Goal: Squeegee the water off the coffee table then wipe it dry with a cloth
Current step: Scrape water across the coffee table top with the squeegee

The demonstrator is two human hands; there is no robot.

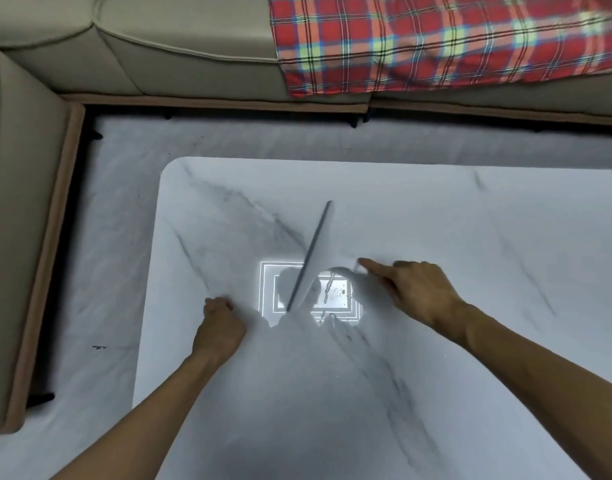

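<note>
A white squeegee (315,258) with a grey rubber edge stands on the white marble coffee table (436,393), its blade running diagonally from upper right to lower left. My right hand (415,289) grips its handle on the right side, index finger stretched along it. Water drops and streaks (335,292) glint in a bright ceiling-light reflection just right of the blade. My left hand (217,327) rests on the table to the left of the blade, fingers curled into a fist with nothing in it.
A beige sofa (159,46) wraps the far side and the left side of the table. A red plaid cloth (436,39) lies on the sofa seat at the upper right. Pale marble-look floor (107,271) runs between sofa and table.
</note>
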